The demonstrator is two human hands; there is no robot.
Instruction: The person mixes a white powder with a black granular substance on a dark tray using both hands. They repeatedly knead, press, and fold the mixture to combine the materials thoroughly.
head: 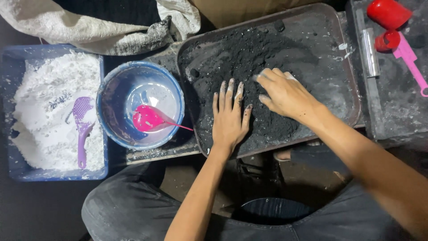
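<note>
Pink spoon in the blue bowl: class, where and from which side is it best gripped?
Probably by the thin handle of the pink spoon, where it juts over the rim of the blue bowl towards the tray. Come from that right side; its scoop lies down inside the bowl.

Bare forearms, powder-smudged fingers (232,91), dark grey trousers (120,209)

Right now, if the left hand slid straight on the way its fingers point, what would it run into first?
The left hand lies flat with fingers pointing up the tray. It would first plough into more of the black powder heaped ahead, then probably the tray's far rim. The right hand sits just beside that line.
</note>
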